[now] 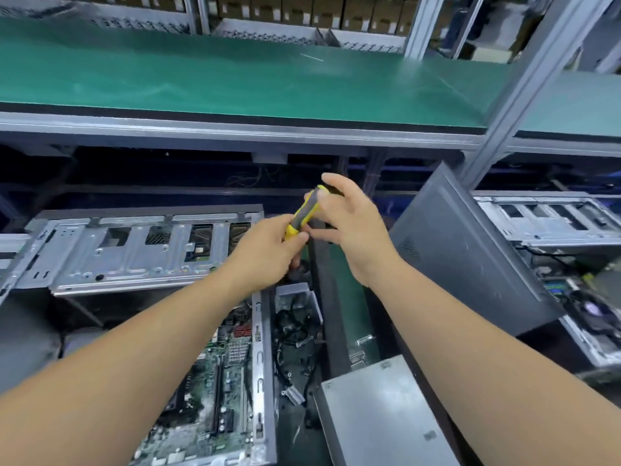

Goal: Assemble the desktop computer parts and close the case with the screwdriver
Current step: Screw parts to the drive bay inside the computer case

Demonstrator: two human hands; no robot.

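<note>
Screwdriver (304, 211) held up in mid-air, tilted, above the open computer case (260, 364), between both hands. Left hand (268, 250) curled round the lower end of the handle, thumb pressed along it. Right hand (349, 223) closed on the upper end, fingers wrapped over the top, index finger raised and straight. Handle chunky and rounded, yellow with grey grip panels; shaft and tip hidden behind the left hand. Below, open case of dull silver sheet metal, holding a green circuit board (218, 391) dense with slots and small parts. Beside it a tangle of black cables (295, 331). Nearer the right forearm, a plain grey metal box (379, 412), flat-sided with small tabs. Dark grey side panel (470, 250), smooth and scuffed, leaning upright at the right. Bare metal chassis (134, 253) with punched openings lying at the left. Green matte surface (235, 79) on the shelf above, framed in aluminium.
</note>
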